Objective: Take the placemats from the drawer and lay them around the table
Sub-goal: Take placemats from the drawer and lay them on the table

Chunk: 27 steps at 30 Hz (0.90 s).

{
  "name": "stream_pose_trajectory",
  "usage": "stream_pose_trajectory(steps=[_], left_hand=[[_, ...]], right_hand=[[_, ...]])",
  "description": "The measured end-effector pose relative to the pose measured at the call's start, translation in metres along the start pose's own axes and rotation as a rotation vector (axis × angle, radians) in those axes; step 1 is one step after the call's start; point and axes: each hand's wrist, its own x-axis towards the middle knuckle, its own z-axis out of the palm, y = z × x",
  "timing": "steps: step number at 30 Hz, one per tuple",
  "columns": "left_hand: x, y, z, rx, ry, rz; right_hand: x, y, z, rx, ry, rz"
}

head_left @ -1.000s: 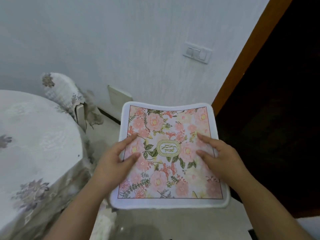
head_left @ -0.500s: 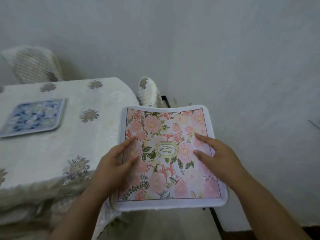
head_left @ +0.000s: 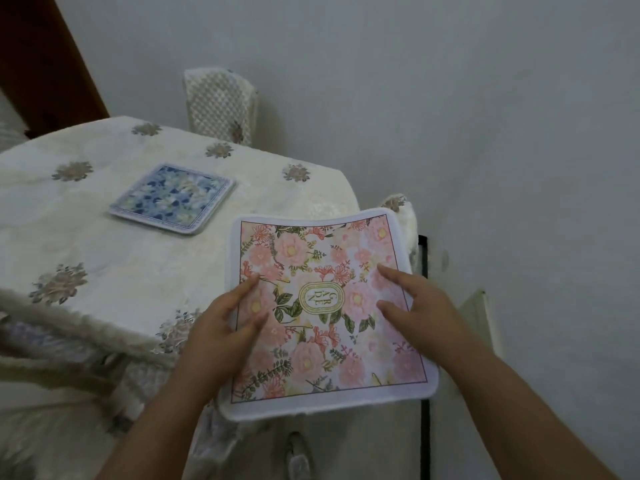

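Note:
A pink floral placemat [head_left: 311, 244] with a white border and a gold oval label is held flat in the air just off the table's right edge. My left hand [head_left: 221, 330] grips its left side, thumb on top. My right hand [head_left: 420, 313] grips its right side the same way. A blue floral placemat [head_left: 173, 199] lies flat on the round table [head_left: 114, 265], which wears a cream cloth with grey flower motifs.
A chair back [head_left: 220, 102] in a cream checked cover stands behind the table against the grey wall. Another covered chair back [head_left: 401, 207] shows just beyond the pink mat. A dark wooden door frame [head_left: 45, 60] is at the top left.
My view has swung left from the doorway to the table. The table with the blue placemat came into view and now lies nearer. Both hands kept the same hold on the pink placemat.

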Motion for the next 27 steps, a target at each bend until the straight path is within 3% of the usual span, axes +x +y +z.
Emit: stream_pose_trajectory(steps=[16, 27], left_hand=[[0.171, 0.004, 0.077, -0.045, 0.319, -0.150], [0.240, -0.009, 0.176, -0.129, 0.573, -0.496]], right_hand=[[0.293, 0.017, -0.006, -0.177, -0.274, -0.255], [0.474, 0.046, 0.069, -0.212, -0.573, -0.500]])
